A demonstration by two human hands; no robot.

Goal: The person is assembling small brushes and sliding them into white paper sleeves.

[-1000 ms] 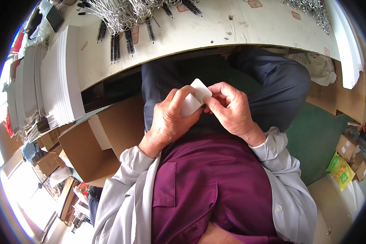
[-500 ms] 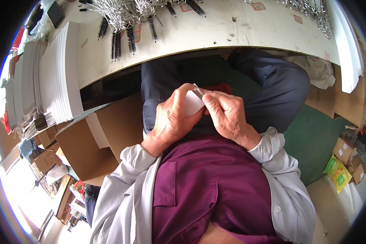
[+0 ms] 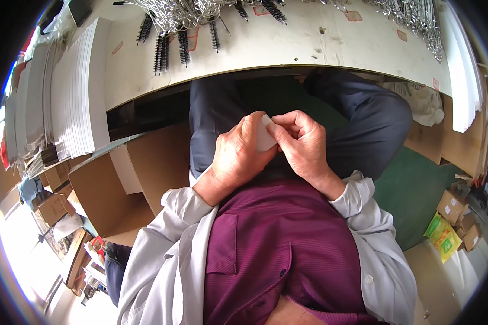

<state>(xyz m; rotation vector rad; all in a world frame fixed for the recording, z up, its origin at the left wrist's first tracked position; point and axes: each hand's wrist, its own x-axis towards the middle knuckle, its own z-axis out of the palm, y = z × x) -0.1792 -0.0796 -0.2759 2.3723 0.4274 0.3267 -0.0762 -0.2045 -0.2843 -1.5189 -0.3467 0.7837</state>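
In front of my lap, my left hand (image 3: 238, 147) is closed round a small white piece (image 3: 264, 141) that looks like smooth card or a little box; its exact kind is hard to tell. The thumb of my right hand (image 3: 305, 145) presses on the upper edge of that piece, and the other right fingers curl behind it. Both hands meet at the piece, just short of the worktable (image 3: 287, 49). Part of the white piece is hidden by the fingers.
Wire-handled brushes (image 3: 184, 21) with black bristles heap on the table's far side, with more metal wires (image 3: 417, 21) to the right. White sheets or flat boxes (image 3: 81, 92) stand in rows at left. An opened cardboard carton (image 3: 111, 189) sits below them.
My right thumb has shifted over the white piece's upper edge, and the right index finger has lifted and curled. The shiny strip seen there before no longer shows. The view has tilted slightly.
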